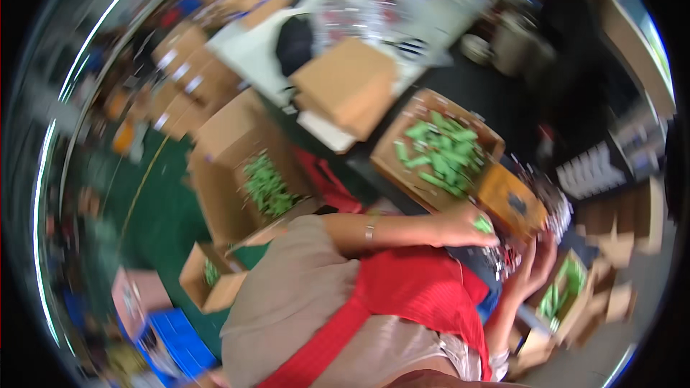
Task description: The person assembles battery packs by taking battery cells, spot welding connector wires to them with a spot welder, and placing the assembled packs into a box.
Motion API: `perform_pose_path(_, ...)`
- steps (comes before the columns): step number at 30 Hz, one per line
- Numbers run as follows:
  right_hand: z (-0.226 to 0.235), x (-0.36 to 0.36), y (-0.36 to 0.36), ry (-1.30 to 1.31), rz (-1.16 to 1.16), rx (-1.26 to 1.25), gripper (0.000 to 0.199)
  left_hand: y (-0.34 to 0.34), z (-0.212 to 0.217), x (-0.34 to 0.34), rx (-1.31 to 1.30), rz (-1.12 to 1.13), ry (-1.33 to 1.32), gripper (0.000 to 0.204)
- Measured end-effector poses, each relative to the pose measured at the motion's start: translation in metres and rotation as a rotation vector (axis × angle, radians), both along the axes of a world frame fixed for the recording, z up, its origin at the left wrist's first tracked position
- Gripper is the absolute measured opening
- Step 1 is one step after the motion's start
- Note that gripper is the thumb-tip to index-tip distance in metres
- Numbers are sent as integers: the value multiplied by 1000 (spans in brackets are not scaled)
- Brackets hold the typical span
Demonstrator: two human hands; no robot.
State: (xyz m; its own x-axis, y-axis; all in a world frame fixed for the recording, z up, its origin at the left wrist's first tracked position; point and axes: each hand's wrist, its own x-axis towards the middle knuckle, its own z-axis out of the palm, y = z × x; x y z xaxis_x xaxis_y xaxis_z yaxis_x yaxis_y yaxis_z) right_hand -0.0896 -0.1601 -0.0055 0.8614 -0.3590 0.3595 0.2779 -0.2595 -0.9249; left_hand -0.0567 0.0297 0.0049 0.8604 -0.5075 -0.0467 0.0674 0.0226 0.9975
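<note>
My left hand (pixel 463 227) is closed around a small green plastic piece (pixel 483 224), which pokes out at the fingers. Just right of it, my right hand (pixel 535 264) has its fingers stretched upward and apart, beside an orange block-like fixture (pixel 512 201); nothing can be made out in it. Small shiny metal parts (pixel 505 260) lie between the hands, blurred. Beyond my left hand stands a cardboard box (pixel 392 162) holding many green pieces (pixel 447 152).
Left of me, a large open carton (pixel 223 194) holds more green pieces. At the right sits a small box (pixel 573 262) of green pieces. A closed brown carton (pixel 345 79) stands ahead by a white table (pixel 251 65). A blue bin (pixel 180 345) is on the green floor.
</note>
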Motion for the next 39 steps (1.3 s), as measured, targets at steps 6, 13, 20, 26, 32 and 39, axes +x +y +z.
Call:
perform_pose_path(6, 34, -14, 7, 1, 510, -805, 22, -3, -26, -21, 87, 10, -6, 24)
perform_pose_path(13, 25, 2, 0, 386, 568, -365, 4, 12, -26, -9, -315, -199, 450, 25)
perform_pose_path(20, 27, 19, -23, 451, 336, 43, 18, -1, 14, 24, 251, 42, -485, 30)
perform_pose_path(26, 30, 35, -26, 482, 362, 164, 21, -37, 2, 54, 240, 151, -585, 28)
perform_pose_path(32, 34, 46, -23, 545, 394, 161, 22, -43, 0, 62, 327, 196, -814, 22)
perform_pose_path(39, 35, 56, -18, 579, 380, 167, 22, -45, -2, 67, 296, 183, -783, 19)
